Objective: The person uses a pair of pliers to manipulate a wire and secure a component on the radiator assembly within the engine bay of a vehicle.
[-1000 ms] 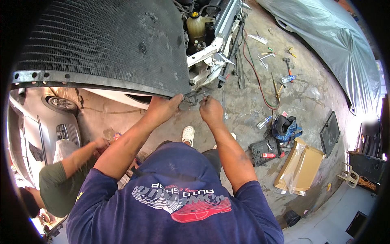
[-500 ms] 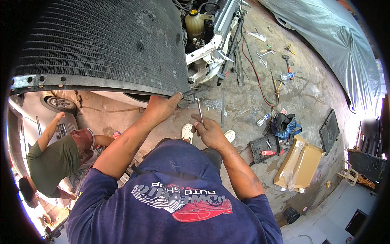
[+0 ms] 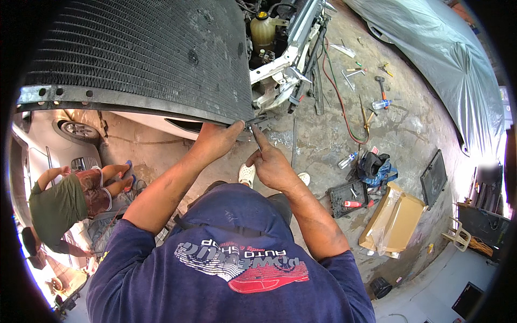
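Note:
A large black finned radiator (image 3: 134,54) fills the upper left, with a holed metal strip along its lower edge. My left hand (image 3: 218,140) grips that edge near its right corner, thumb at the rim and fingers hidden beneath. My right hand (image 3: 267,164), just below and to the right, is closed on a silver hand tool (image 3: 257,137), probably a wrench, whose upper end reaches the corner. Beside it is the car's opened front (image 3: 274,70), with white metal members and a yellowish reservoir (image 3: 263,35).
A co-worker (image 3: 62,210) bends beside a silver car (image 3: 40,140) at left. On the floor at right lie hoses (image 3: 344,124), scattered tools (image 3: 379,86), a blue bag (image 3: 377,172), an open case (image 3: 344,199) and cardboard (image 3: 393,220). A covered car (image 3: 441,64) stands behind.
My right hand dropped from the corner, appeared with the silver tool, then rose back toward the corner. My left hand stays at the edge. The co-worker has moved out leftward, away from my arm.

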`<state>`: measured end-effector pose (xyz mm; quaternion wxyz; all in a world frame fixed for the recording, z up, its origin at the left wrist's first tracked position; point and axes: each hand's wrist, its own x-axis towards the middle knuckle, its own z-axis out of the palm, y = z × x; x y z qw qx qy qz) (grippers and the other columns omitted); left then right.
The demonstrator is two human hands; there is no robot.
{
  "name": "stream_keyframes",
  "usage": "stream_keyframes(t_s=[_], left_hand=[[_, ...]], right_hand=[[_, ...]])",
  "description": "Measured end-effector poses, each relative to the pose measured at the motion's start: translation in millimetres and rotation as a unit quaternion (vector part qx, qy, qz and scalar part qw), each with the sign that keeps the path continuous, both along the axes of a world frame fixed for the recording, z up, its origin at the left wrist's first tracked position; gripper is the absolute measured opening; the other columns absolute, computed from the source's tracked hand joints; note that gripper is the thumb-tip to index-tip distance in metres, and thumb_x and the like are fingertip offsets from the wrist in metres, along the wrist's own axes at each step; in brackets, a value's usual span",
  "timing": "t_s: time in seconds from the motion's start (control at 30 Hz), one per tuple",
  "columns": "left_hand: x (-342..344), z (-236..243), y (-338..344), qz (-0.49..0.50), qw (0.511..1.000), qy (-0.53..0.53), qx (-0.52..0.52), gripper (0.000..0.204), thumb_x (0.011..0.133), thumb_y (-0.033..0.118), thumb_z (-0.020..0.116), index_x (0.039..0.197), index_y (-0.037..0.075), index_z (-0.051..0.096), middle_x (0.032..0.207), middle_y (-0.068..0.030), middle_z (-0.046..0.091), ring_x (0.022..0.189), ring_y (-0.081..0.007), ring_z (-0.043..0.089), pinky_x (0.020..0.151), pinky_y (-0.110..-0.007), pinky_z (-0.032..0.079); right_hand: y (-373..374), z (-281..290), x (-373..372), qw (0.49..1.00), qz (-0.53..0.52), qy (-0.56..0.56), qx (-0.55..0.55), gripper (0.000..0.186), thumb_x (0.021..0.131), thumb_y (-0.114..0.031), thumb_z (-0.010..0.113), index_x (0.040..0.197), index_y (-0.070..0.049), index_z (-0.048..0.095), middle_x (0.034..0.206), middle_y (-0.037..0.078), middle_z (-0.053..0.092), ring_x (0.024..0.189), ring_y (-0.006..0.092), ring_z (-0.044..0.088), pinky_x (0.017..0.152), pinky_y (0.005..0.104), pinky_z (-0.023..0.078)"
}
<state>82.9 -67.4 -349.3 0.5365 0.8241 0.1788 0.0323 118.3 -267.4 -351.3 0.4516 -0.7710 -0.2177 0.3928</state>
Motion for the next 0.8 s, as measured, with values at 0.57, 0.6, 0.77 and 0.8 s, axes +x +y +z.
stream_keyframes(t_s=[0.57, 0.6, 0.77, 0.8], left_hand=[[0.6, 9.4, -3.2, 0.013, 0.998, 0.028, -0.046, 0.033, 0.095, 0.015, 0.07, 0.12, -0.006, 0.066, 0.112, -0.0141, 0.073, 0.1, -0.0221, 0.068, 0.089, -0.037, 0.054], [-0.8, 6.4, -2.3, 0.017, 0.998, 0.033, -0.044, 0.033, 0.095, 0.015, 0.07, 0.12, -0.006, 0.066, 0.112, -0.0142, 0.073, 0.101, -0.022, 0.067, 0.09, -0.036, 0.054], [-1.8, -0.2, -1.9, 0.003, 1.0, 0.013, 0.007, 0.037, 0.094, 0.015, 0.071, 0.123, -0.006, 0.064, 0.117, -0.0152, 0.072, 0.105, -0.0214, 0.067, 0.092, -0.036, 0.053], [-2.8, -0.7, -0.8, 0.002, 1.0, 0.009, -0.001, 0.037, 0.094, 0.015, 0.071, 0.124, -0.006, 0.064, 0.118, -0.0153, 0.071, 0.105, -0.0215, 0.067, 0.092, -0.036, 0.053]], right_hand=[[51.2, 13.8, 15.9, 0.901, -0.277, 0.307, 0.132, 0.036, 0.1, -0.008, 0.043, 0.134, 0.003, 0.049, 0.077, 0.011, 0.066, 0.048, 0.0125, 0.048, 0.04, 0.0321, 0.033], [53.2, 14.1, 13.3, 0.919, -0.272, 0.264, 0.108, 0.035, 0.1, -0.008, 0.044, 0.133, 0.004, 0.048, 0.077, 0.011, 0.066, 0.05, 0.014, 0.051, 0.042, 0.0335, 0.037], [41.1, -11.3, -9.4, 0.98, -0.179, -0.013, 0.087, 0.041, 0.099, -0.005, 0.048, 0.138, 0.006, 0.043, 0.084, 0.021, 0.068, 0.076, 0.0307, 0.07, 0.072, 0.0451, 0.055], [39.0, -17.0, -11.6, 0.981, -0.156, -0.096, 0.069, 0.044, 0.099, -0.005, 0.05, 0.141, 0.005, 0.042, 0.086, 0.021, 0.069, 0.077, 0.0332, 0.071, 0.072, 0.0462, 0.055]])
